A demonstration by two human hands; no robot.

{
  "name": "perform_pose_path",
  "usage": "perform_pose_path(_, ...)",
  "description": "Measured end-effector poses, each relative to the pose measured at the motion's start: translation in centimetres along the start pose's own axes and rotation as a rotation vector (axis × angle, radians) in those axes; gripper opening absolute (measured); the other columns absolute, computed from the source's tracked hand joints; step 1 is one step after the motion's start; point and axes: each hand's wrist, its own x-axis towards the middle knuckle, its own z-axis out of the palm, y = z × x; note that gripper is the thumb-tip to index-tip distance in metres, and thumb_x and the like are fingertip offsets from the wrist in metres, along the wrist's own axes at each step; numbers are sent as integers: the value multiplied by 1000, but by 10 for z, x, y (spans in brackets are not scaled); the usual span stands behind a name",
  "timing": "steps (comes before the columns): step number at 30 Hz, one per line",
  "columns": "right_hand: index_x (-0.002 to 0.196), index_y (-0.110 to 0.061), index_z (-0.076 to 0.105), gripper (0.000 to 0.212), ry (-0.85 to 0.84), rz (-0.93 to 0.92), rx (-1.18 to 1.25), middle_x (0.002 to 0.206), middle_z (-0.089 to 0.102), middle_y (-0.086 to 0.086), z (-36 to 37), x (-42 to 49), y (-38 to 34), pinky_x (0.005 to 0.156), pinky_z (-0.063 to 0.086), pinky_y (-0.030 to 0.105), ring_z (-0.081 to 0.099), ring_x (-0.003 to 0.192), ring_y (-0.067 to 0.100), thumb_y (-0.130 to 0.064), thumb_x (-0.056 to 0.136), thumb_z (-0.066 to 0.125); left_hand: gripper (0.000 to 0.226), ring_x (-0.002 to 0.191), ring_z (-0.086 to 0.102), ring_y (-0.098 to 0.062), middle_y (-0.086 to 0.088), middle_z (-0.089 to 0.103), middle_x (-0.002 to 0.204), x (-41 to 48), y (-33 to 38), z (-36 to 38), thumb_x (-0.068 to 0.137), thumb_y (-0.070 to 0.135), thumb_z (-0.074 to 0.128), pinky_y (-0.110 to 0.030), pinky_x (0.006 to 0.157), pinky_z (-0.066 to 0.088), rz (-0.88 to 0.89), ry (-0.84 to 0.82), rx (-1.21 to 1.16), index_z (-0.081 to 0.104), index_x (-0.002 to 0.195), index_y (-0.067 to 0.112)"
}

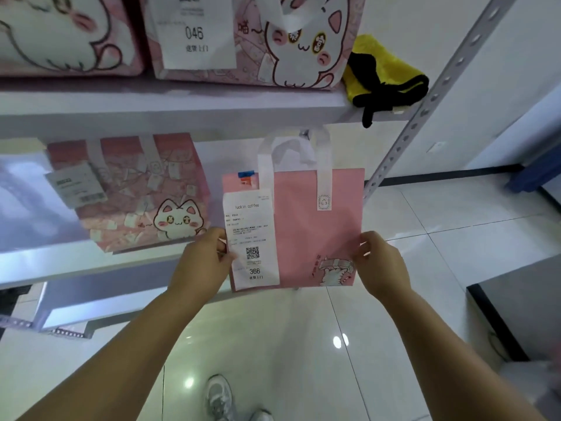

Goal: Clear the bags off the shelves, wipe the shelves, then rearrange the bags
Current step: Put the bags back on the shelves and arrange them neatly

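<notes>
I hold a flat pink bag (306, 226) with white handles and a receipt marked 366 upright at the right end of the lower shelf (91, 265). My left hand (202, 262) pinches its left edge by the receipt. My right hand (381, 262) pinches its right edge near the cat print. A pink cat bag (142, 189) stands on the lower shelf to the left. Two more pink cat bags (291, 41) (60, 34) stand on the upper shelf (182, 107), one with a receipt marked 046.
A yellow and black cloth (385, 74) lies at the right end of the upper shelf. A perforated grey upright (425, 101) frames the rack's right side. A dark-edged grey surface (522, 311) sits at the right. Glossy white floor tiles (303, 344) lie below.
</notes>
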Motion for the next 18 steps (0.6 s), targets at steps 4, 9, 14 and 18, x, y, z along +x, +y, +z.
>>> perform_pose_path(4,112,-17,56,25,-15,-55,16,95,63,-4,-6,-41,-6,65,45,30,59,81,20,-11,89,49,21,75,58,-4,17,59,78,-46,-13,-24,85,15,65,-19,60,42,-18,24,-40,52,96,27)
perform_pose_path(9,113,-17,57,24,-52,-171,34,94,62,-4,6,-75,-34,66,50,31,62,82,19,-13,90,52,22,75,60,-6,16,60,78,-89,-44,-62,81,14,69,-20,63,45,-60,125,-62,56,96,25)
perform_pose_path(14,107,-20,58,22,-120,-288,52,88,61,-7,32,-97,-87,70,54,35,63,82,19,-11,87,54,22,77,61,-11,11,63,79,-118,-84,-109,81,14,69,-21,61,42,-158,223,-47,56,97,24)
perform_pose_path(18,108,-21,58,23,-191,-366,59,88,60,-9,61,-112,-142,68,48,29,60,83,16,-13,87,55,22,79,64,-12,6,67,86,-132,-125,-153,83,14,66,-24,59,44,-247,286,-43,55,97,27)
